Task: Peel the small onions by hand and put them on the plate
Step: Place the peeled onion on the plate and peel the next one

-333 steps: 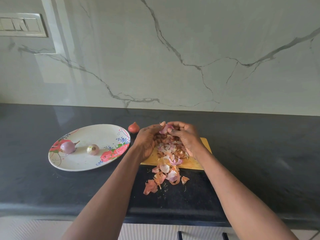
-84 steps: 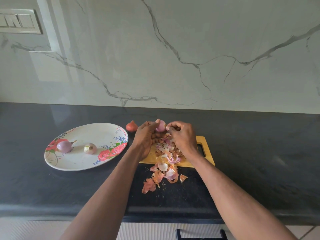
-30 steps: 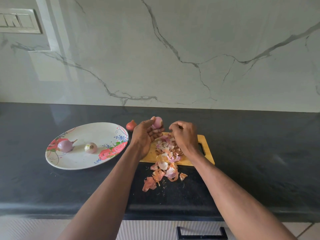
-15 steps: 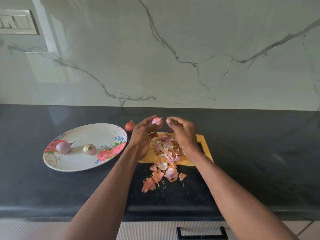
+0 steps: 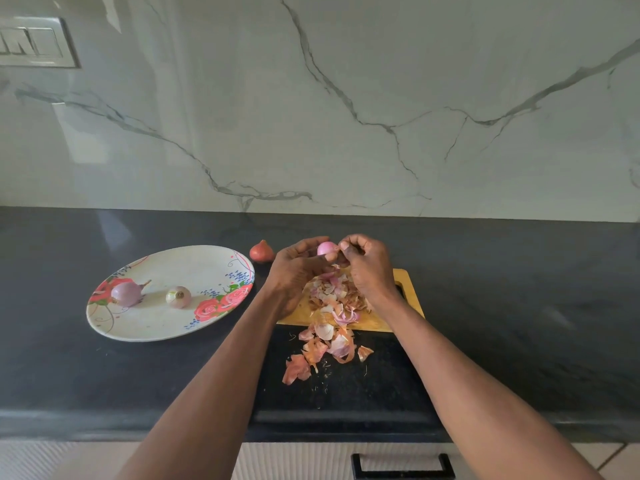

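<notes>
on a black counter (image 5: 519,306) under a marble wall (image 5: 346,98), the left hand (image 5: 294,268) grips a pink onion (image 5: 325,248); the right hand (image 5: 367,265) pinches its skin.

Head view: looks forward-down, close over dark counter (image 5: 104,375).

Glossy marble wall (image 5: 346,98), wooden board (image 5: 412,306)
</notes>
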